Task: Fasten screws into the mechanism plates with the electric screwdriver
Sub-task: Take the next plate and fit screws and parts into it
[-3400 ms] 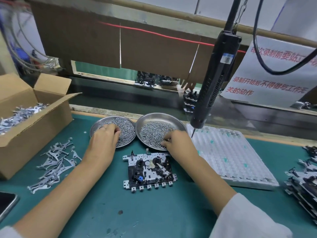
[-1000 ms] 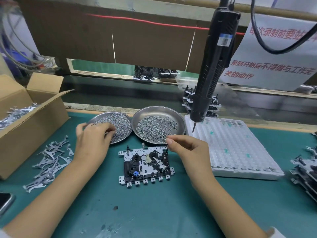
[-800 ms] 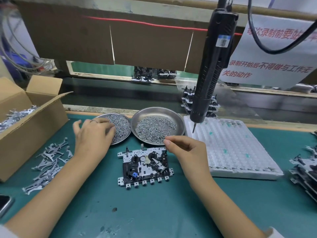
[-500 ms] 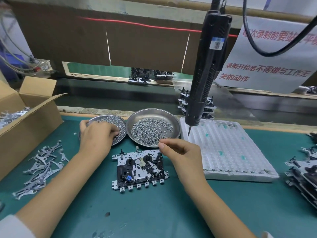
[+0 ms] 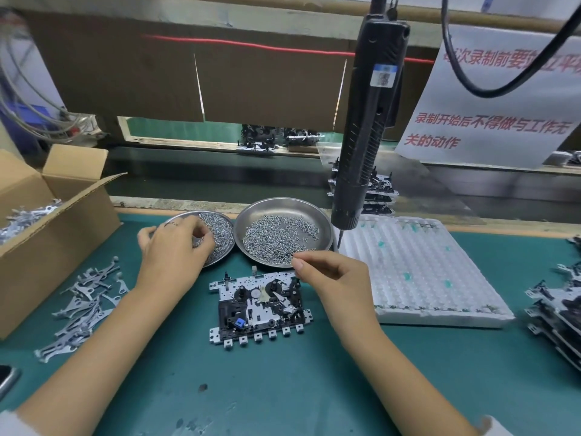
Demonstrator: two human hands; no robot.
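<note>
Head camera looks down on a green tabletop point(image 5: 283, 388) where one mechanism plate point(image 5: 259, 306) lies flat between the person's forearms, with nothing holding it. Just behind it sit two steel dishes of screws side by side: the left dish point(image 5: 220, 243) and the right dish point(image 5: 284, 236). The left hand point(image 5: 174, 251) reaches over the left dish with its fingers curled down into the screws; whether its grip has caught one I cannot tell. The right hand point(image 5: 333, 278) hovers over the plate's far right corner, at the near rim of the right dish, thumb and forefinger pressed together as if on a screw too small to make out. The electric screwdriver point(image 5: 366, 127) hangs free from above, untouched, its tip poised just beyond the right hand, over the gap between the right dish and a white foam tray point(image 5: 418, 272). An open cardboard box point(image 5: 53, 234) of metal levers stands at the left, with more loose levers point(image 5: 81, 306) scattered in front of it. Stacked mechanisms point(image 5: 556, 313) crowd the right edge, and others point(image 5: 379, 193) are piled behind the screwdriver. A paper sign point(image 5: 490, 114) with red writing hangs at the back right.
</note>
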